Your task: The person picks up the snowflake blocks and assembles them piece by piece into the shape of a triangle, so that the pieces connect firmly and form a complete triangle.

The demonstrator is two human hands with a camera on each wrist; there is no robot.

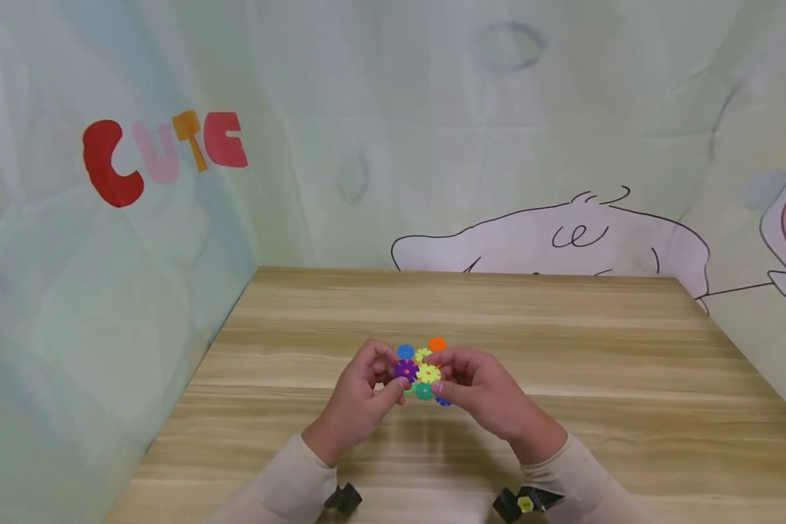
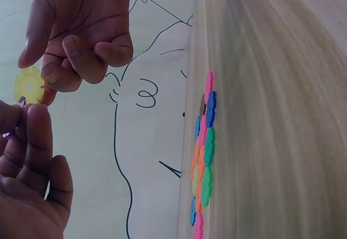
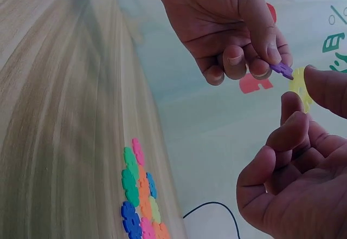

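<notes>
My left hand (image 1: pixel 355 404) pinches a purple notched plastic disc (image 1: pixel 406 371) between thumb and fingers. Between the thumb and fingers of my right hand (image 1: pixel 491 393) is a yellow notched disc (image 1: pixel 429 374). Both are held above the table, their edges meeting. Seen from the right wrist, the purple disc (image 3: pixel 282 70) is nearly edge-on, at an angle to the yellow disc (image 3: pixel 300 89); whether their notches interlock I cannot tell. In the left wrist view, fingers hide most of the purple one.
Several loose discs in pink, green, blue, orange and yellow lie flat on the wooden table (image 1: pixel 288 327), beneath and beyond my hands; among them are a green disc (image 2: pixel 210 143) and an orange disc (image 1: pixel 437 343). A printed cloth backdrop (image 1: pixel 314 145) stands behind and at the sides.
</notes>
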